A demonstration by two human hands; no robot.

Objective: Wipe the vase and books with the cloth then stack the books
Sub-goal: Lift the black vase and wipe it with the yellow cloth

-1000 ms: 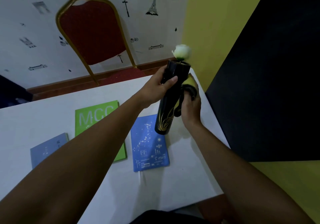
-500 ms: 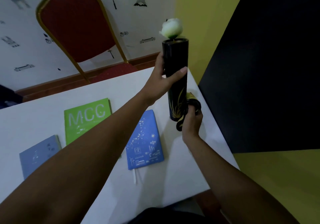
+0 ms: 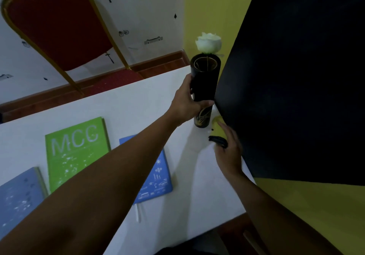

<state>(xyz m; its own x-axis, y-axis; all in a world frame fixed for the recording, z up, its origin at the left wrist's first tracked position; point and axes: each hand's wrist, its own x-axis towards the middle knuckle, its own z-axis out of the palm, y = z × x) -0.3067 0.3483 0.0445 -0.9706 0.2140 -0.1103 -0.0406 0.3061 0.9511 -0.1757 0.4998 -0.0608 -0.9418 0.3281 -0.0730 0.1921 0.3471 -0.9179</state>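
Observation:
A tall black vase [image 3: 205, 81] with gold grass markings and a white rose [image 3: 208, 42] stands upright at the far right corner of the white table [image 3: 138, 100]. My left hand [image 3: 185, 102] is wrapped around its middle. My right hand [image 3: 229, 152] lies just in front of the vase, low on the table, fingers over the yellow and black cloth [image 3: 216, 123]. Three books lie flat and apart: a green one marked MCC [image 3: 77, 152], a blue one [image 3: 158, 175] partly under my left forearm, and a grey-blue one [image 3: 17, 197] at the left edge.
A large dark panel [image 3: 296, 77] rises close against the table's right edge, touching distance from the vase. A red chair with a gold frame [image 3: 59, 24] stands behind the table by the white wall. The table's near edge runs diagonally at lower right.
The vase went from tilted and lifted to standing upright on the table's far right corner. My right hand came off the vase's side and dropped to the table with the cloth.

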